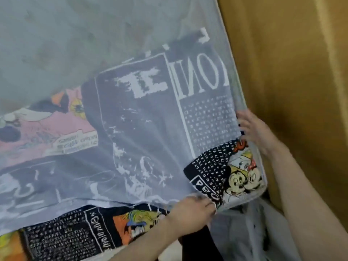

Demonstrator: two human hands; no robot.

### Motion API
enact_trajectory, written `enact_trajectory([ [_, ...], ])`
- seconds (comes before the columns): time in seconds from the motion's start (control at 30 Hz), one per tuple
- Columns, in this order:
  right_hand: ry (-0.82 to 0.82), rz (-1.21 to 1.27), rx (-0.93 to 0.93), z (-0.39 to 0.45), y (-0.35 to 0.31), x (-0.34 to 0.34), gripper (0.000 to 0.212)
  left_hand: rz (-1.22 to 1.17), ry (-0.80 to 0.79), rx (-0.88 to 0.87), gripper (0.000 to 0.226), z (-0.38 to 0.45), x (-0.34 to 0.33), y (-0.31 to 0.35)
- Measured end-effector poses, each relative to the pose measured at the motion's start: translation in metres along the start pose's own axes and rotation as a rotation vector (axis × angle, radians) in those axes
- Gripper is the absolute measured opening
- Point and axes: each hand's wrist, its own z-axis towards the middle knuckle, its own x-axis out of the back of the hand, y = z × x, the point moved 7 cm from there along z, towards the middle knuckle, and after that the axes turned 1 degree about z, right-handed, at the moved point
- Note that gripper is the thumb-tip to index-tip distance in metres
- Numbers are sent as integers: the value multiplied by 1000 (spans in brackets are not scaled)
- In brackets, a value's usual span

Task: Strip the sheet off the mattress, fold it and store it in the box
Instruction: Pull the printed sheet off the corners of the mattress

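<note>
Ochre-yellow wall (293,68) fills the frame from one to four o'clock, softly lit, a paler vertical band (327,34) at two o'clock.

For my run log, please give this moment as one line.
phase: stripping | left hand: pinching grey translucent sheet edge | right hand: at corner | cartoon-print mattress: corner exposed

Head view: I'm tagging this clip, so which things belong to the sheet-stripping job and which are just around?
In the job:
- sheet
- left hand
- right hand

Just around:
- yellow-brown wall
- pale clear plastic
</note>
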Motion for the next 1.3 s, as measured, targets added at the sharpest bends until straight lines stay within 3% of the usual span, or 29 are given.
enact_trajectory([
  [0.1,224,-249,-114,-14,74,9,86,104,-119,71,20,22,-49,-8],
  [0.23,294,-331,-222,-20,156,-15,81,225,-375,161,48,52,-108,-18],
  [0.37,369,-215,-172,-41,199,-37,81,333,-365,161,45,73,-130,-7],
  [0.53,417,-68,-135,-60,229,-57,101,575,-390,48,57,95,-150,1],
  [0.6,522,-170,-128,-62,239,-50,75,504,-420,40,59,103,-149,1],
  [0.67,663,-139,-161,-64,254,-33,36,383,-382,22,60,107,-140,0],
  [0.73,708,60,-240,-64,279,-13,23,302,-295,-15,57,107,-126,-2],
  [0.83,630,171,-243,-64,303,14,25,318,-129,18,43,103,-105,-21],
  [1.0,418,171,-266,-65,336,25,30,429,-223,200,46,101,-118,-47],
  [1.1,437,262,-309,-67,362,25,30,453,-182,274,50,112,-124,-38],
  [1.17,477,334,-257,-68,366,23,15,411,-58,270,45,128,-116,-30],
  [1.3,538,365,-146,-71,361,14,24,442,139,172,40,182,-78,-28],
])
